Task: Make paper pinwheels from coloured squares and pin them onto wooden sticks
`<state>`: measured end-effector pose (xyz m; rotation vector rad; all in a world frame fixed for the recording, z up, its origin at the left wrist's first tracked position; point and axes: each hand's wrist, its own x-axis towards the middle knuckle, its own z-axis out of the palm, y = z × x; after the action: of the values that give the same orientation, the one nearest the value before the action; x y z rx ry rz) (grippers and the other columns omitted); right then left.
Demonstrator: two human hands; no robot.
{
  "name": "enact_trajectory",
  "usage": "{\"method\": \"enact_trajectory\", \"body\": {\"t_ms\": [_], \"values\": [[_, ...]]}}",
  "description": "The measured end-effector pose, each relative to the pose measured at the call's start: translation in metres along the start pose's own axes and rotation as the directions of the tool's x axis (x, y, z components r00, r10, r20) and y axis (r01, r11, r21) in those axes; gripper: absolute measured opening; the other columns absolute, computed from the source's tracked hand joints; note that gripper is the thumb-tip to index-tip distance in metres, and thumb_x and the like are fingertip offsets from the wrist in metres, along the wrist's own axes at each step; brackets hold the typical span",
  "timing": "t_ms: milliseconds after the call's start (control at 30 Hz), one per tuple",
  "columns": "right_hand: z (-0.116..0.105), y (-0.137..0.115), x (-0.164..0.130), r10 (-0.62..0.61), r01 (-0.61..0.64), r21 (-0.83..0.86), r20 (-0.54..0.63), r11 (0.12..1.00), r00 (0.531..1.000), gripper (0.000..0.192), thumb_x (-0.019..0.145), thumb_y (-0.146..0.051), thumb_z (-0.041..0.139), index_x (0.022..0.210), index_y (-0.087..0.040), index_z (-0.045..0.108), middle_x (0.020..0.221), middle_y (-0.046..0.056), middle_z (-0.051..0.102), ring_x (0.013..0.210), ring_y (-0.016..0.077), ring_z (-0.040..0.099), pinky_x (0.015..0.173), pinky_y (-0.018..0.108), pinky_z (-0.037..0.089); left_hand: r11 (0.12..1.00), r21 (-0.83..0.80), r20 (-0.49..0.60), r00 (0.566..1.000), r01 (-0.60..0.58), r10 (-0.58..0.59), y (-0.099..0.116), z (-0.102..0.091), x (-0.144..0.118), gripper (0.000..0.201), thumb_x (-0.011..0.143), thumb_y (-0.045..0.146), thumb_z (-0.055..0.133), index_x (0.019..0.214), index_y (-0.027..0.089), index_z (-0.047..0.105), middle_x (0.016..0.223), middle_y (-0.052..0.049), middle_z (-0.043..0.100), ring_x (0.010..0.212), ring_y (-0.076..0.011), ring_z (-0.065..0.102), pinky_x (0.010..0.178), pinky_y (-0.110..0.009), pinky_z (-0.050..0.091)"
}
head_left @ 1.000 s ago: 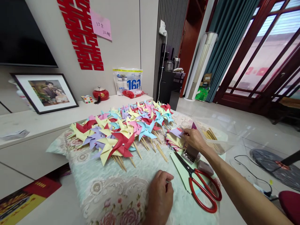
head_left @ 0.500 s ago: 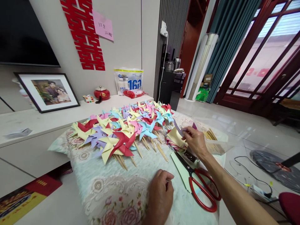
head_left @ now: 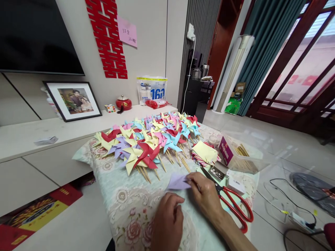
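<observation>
My right hand pinches the edge of a purple paper square between thumb and fingers, holding it over the tablecloth. Just below the paper is my left hand; its fingers are loosely bent, thumb apart from the forefinger, and nothing shows in it. Red-handled scissors lie beside my right forearm, partly covered by my hand. Behind them are a stack of cut paper squares with a pale yellow one on top, and a small box of metal fasteners. Many finished paper pinwheels on sticks lie to the left.
A clear plastic box with thin wooden sticks stands at the table's right side, near a small white box. Loose sticks lie by the pinwheels. A cabinet with a framed photo runs along the wall.
My right hand has moved from above the paper stack to the front left, bringing the purple paper square close to my left hand. The view has turned slightly right-to-left, shifting the scene rightward.
</observation>
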<state>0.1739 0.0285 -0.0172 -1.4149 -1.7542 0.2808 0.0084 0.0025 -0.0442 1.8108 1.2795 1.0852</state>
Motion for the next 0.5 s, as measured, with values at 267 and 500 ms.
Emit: {"method": "enact_trajectory", "body": {"t_ms": [267,500], "values": [[0.001,0.001,-0.037,-0.107,0.104,0.036,0.075,0.994,0.991,0.030,0.091,-0.006,0.045,0.101,-0.026,0.065,0.100,0.007,0.072,0.094,0.0211,0.070,0.080,0.033,0.058,0.996,0.084,-0.385,0.921,-0.029,0.060,-0.028,-0.020,-0.027,0.022,0.085,0.016,0.049,0.093,0.023,0.069,0.101,-0.007,0.069,0.097,-0.0239,0.065,0.086,-0.038,0.052],[0.001,0.001,-0.042,-0.192,0.191,0.056,0.015,0.980,0.981,0.031,0.091,-0.002,0.046,0.102,-0.022,0.066,0.098,0.007,0.071,0.093,0.0207,0.068,0.078,0.034,0.057,0.922,0.377,-0.286,0.935,-0.090,0.209,-0.021,-0.019,-0.025,0.043,0.084,0.007,0.048,0.123,0.018,0.059,0.123,-0.012,0.065,0.116,-0.0277,0.060,0.097,-0.048,0.051]]}}
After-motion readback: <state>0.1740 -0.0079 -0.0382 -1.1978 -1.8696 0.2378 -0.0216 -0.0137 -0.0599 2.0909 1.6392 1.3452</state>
